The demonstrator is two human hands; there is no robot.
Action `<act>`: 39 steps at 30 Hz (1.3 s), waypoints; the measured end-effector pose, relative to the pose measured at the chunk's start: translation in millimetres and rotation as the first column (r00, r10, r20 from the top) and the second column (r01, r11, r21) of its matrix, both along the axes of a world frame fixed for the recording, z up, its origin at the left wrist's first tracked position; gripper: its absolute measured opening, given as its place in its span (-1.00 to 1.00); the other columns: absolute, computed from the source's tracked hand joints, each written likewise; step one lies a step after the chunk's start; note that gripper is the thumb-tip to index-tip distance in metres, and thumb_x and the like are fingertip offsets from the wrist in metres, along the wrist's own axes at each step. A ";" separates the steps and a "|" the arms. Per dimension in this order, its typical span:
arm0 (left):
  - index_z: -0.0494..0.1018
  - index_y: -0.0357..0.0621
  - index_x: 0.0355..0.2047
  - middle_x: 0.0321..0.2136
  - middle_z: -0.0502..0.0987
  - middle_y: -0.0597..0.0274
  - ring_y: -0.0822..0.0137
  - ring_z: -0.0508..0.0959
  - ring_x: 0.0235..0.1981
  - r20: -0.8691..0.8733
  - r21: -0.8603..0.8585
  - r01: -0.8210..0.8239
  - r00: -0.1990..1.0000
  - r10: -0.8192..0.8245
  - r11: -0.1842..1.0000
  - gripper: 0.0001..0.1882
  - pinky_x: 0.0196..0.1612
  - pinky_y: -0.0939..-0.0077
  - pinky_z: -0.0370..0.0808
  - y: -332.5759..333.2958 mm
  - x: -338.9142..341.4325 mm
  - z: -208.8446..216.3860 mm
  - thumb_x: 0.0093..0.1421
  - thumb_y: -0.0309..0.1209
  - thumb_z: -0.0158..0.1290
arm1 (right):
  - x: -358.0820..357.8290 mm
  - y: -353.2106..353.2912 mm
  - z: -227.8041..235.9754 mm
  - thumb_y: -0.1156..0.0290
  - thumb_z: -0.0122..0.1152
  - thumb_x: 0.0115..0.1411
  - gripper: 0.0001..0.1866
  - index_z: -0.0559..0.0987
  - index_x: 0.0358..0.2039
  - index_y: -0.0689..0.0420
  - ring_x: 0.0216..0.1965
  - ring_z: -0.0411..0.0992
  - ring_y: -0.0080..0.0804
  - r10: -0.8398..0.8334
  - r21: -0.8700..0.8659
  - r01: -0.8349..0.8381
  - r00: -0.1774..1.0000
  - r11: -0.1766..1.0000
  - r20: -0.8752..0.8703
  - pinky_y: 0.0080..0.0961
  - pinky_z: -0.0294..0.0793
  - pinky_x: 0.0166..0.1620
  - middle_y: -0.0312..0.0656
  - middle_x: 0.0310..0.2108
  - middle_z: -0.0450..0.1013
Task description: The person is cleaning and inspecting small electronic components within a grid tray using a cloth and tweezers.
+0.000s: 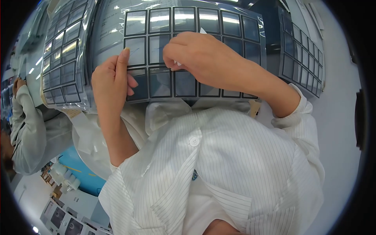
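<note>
My left hand [111, 76] is at the left edge of the sheet [184, 83], thumb pointing up and fingers curled in below it; the gap between them is narrow, and I cannot tell whether the edge is caught there. The sheet lies in front of me, clear, with dark-framed squares in three rows. My right hand [196, 53] is over its middle, fingers pinched on a small white piece [177, 63], mostly hidden by them. A white tip [202, 31] shows beyond my knuckles; I cannot tell whether it belongs to the same piece. Similar sheets stand at my left [62, 55] and right. Farther left is another person's grey sleeve [27, 129].
</note>
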State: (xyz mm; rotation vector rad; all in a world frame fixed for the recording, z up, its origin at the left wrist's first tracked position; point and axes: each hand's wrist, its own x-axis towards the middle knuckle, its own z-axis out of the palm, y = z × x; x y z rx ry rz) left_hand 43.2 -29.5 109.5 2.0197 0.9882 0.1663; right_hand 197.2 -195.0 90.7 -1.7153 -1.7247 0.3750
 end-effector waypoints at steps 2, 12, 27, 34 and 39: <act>0.50 -0.26 -0.55 -0.82 0.41 0.31 0.57 0.32 -0.83 -0.008 0.003 0.011 1.000 -0.011 1.000 -0.49 -0.73 0.62 0.22 1.4 0.1 0.1 0.36 -0.07 -0.03 | -2.7 4.8 -5.8 0.65 0.12 0.06 -0.88 0.43 -0.41 0.15 -0.32 0.42 -0.23 -0.047 0.145 0.037 0.997 0.989 0.066 -0.36 0.42 -0.24 -0.19 -0.44 0.40; 0.52 -0.24 -0.55 -0.82 0.42 0.30 0.55 0.33 -0.84 -0.016 0.023 -0.002 1.000 0.002 1.000 -0.49 -0.71 0.62 0.23 2.4 -0.7 -0.5 0.36 -0.06 -0.04 | 35.1 -54.1 42.8 0.61 0.24 0.08 -0.87 0.50 -0.34 0.21 -0.34 0.50 -0.25 -0.151 -0.195 0.151 0.988 0.969 0.014 -0.44 0.47 -0.27 -0.18 -0.41 0.50; 0.46 -0.18 -0.60 -0.82 0.36 0.37 0.60 0.26 -0.85 0.080 -0.006 0.022 0.997 -0.022 1.000 -0.49 -0.76 0.67 0.12 3.9 -1.6 -6.3 0.35 -0.03 0.00 | 1.2 4.7 7.0 0.66 0.14 0.08 -0.89 0.45 -0.40 0.18 -0.35 0.45 -0.20 0.045 -0.025 -0.043 0.993 0.999 0.113 -0.36 0.45 -0.26 -0.20 -0.46 0.44; 0.46 -0.17 -0.60 -0.82 0.36 0.37 0.61 0.26 -0.85 0.070 0.000 0.033 0.997 -0.032 0.999 -0.50 -0.76 0.67 0.12 5.5 -1.2 -3.9 0.34 -0.04 0.01 | 7.6 -9.8 27.3 0.66 0.17 0.05 -0.89 0.48 -0.41 0.18 -0.34 0.48 -0.25 0.010 -0.126 -0.025 0.993 0.992 -0.119 -0.39 0.45 -0.25 -0.18 -0.44 0.47; 0.49 -0.24 -0.58 -0.82 0.40 0.32 0.56 0.31 -0.85 0.026 -0.014 0.017 1.000 -0.017 1.000 -0.49 -0.73 0.63 0.21 4.4 -1.1 -1.3 0.36 -0.08 -0.03 | 39.9 -59.2 36.7 0.60 0.23 0.08 -0.89 0.50 -0.37 0.18 -0.32 0.49 -0.27 -0.199 -0.076 0.213 0.968 0.974 0.154 -0.43 0.46 -0.24 -0.20 -0.41 0.48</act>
